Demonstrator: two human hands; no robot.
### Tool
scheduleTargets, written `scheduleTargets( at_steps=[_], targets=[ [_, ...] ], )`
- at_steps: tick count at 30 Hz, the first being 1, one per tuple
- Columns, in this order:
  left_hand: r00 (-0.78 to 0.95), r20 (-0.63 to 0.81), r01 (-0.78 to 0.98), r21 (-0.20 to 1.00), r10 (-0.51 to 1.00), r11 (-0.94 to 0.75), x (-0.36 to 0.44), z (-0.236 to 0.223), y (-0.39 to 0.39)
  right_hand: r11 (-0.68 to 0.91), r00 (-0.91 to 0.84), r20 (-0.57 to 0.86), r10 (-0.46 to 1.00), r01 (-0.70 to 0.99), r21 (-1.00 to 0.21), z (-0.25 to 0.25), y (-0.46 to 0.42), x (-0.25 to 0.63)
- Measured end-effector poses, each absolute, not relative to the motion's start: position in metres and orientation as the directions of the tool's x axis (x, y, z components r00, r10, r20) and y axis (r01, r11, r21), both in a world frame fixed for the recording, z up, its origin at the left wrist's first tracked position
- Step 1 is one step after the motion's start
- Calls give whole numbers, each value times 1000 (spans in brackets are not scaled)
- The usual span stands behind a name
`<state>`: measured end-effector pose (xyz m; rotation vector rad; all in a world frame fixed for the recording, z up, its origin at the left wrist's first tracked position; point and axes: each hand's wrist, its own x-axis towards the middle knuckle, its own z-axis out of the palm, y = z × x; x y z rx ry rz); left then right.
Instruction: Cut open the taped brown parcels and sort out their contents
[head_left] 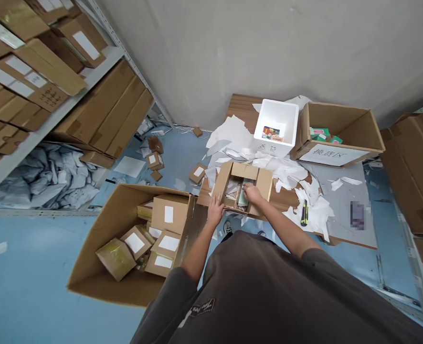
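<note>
An opened cardboard box (265, 184) lies in front of me on the table, its flaps folded outward. My left hand (216, 210) rests on its left flap near the front corner, fingers stretched and a little apart. Inside the box, my right hand (252, 192) has its fingers closed at a flat pale green item (243, 198), whose exact kind I cannot make out. The fingertips are partly hidden by the hand itself. Torn white paper (233, 134) surrounds the box. A yellow and black utility knife (304, 213) lies to the right.
Behind the box stand a white bin (276, 114) with small colourful packs and a large carton (340, 119) with green packs. At left, a big open carton (89, 258) holds several small boxes. Shelving (114, 59) with boxes rises at the left. Small boxes (197, 173) lie on the floor.
</note>
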<state>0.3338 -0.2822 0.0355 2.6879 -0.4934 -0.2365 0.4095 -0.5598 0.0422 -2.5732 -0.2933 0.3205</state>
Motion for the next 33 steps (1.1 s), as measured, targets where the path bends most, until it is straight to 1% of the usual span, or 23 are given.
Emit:
scheduleTargets(
  at_steps=[2,3,6,8,10,12,14,16,19,20,21,22,24,26,28,30,33],
  targets=[
    [937,-82,-281,402,-340,-872,325,32,-273,-841,939,-192,284,148,-521,42,-544,426],
    [943,-77,-269,400,-324,-876,320,29,-270,-841,942,-177,285,157,-517,42,-538,432],
    [954,-57,-248,400,-294,-882,310,19,-265,-843,955,-76,287,214,-494,45,-525,444],
    [959,-28,-248,405,-283,-880,306,13,-266,-864,956,-45,291,242,-442,50,-520,457],
    [959,18,-266,411,-284,-872,305,7,-268,-902,957,-80,278,231,-364,55,-517,478],
    [955,51,-286,414,-292,-864,306,4,-268,-939,957,-164,239,184,-292,59,-514,503],
    [959,56,-275,414,-278,-868,308,3,-267,-956,948,-245,203,138,-258,63,-510,523],
    [968,44,-243,420,-248,-874,313,4,-265,-958,950,-255,182,113,-265,67,-507,530],
    [974,32,-215,450,-225,-867,324,8,-262,-944,982,-140,130,80,-321,69,-499,512],
    [974,31,-214,460,-226,-862,327,9,-262,-939,985,-135,105,53,-341,68,-495,501],
    [974,29,-213,469,-226,-857,331,10,-262,-934,983,-168,79,14,-356,65,-490,489],
    [974,28,-211,476,-225,-854,334,11,-263,-934,965,-256,51,-44,-354,61,-485,477],
    [974,26,-209,487,-225,-848,337,11,-264,-932,886,-459,-70,-222,-287,48,-473,460],
    [974,27,-208,496,-225,-843,338,11,-266,-907,779,-598,-191,-372,-195,33,-460,453],
    [975,24,-202,506,-220,-839,336,11,-266,-888,725,-637,-263,-440,-135,19,-450,457],
    [974,9,-198,513,-226,-835,334,12,-265,-879,725,-618,-302,-463,-114,6,-442,465],
    [968,-6,-211,516,-249,-830,333,13,-263,-848,742,-579,-337,-506,-155,-8,-438,473]
  ],
)
